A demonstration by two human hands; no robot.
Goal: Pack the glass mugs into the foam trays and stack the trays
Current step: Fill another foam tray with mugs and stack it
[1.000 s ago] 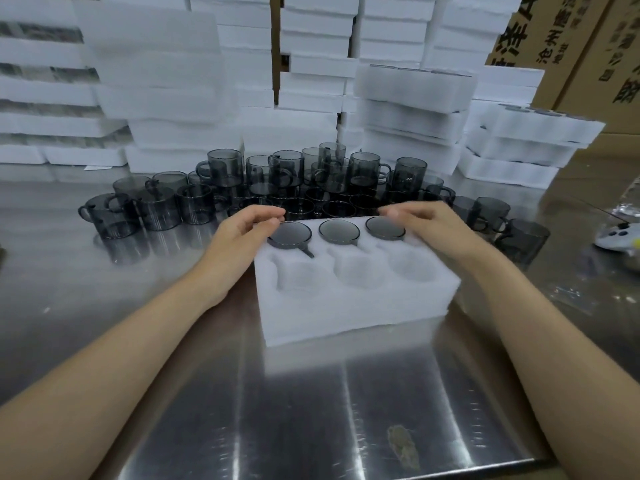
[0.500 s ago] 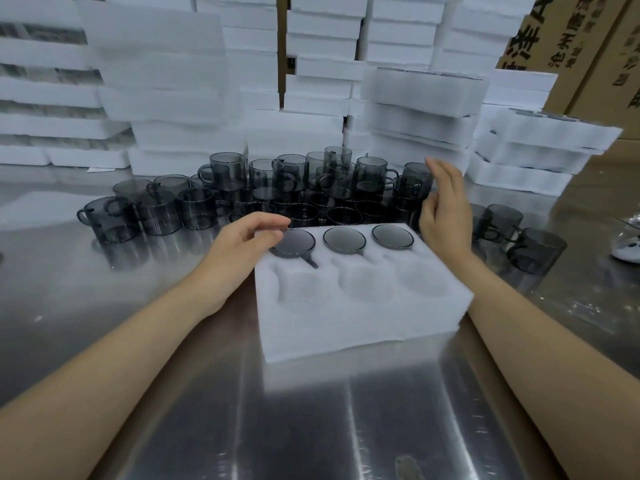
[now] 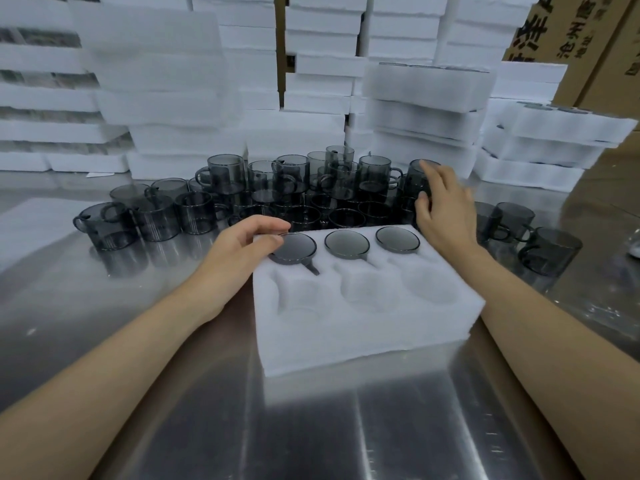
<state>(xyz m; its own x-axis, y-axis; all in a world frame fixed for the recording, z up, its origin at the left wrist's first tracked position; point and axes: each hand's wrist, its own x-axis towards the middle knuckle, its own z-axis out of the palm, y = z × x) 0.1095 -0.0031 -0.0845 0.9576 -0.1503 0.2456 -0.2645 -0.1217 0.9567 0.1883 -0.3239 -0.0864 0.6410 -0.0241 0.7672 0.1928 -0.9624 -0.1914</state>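
A white foam tray point(image 3: 363, 334) lies on the steel table in front of me. Its far row holds three smoked-glass mugs point(image 3: 346, 243); the near row's three pockets are bare. My left hand point(image 3: 239, 251) rests at the tray's far left corner, fingertips touching the leftmost mug point(image 3: 294, 247). My right hand point(image 3: 443, 202) is past the tray's far right corner, its fingers wrapping round an upright loose mug point(image 3: 417, 178) in the cluster. Several loose grey mugs point(image 3: 263, 188) stand behind the tray, some stacked.
Stacks of white foam trays point(image 3: 422, 109) rise along the back and right. Cardboard boxes point(image 3: 588, 36) stand at the top right. More mugs point(image 3: 550, 247) sit right of my right arm. A white object point(image 3: 635, 244) shows at the right edge.
My right hand left the tray's far right mug, rose, and reached back onto a loose mug in the cluster. My left hand stayed at the tray's left corner.
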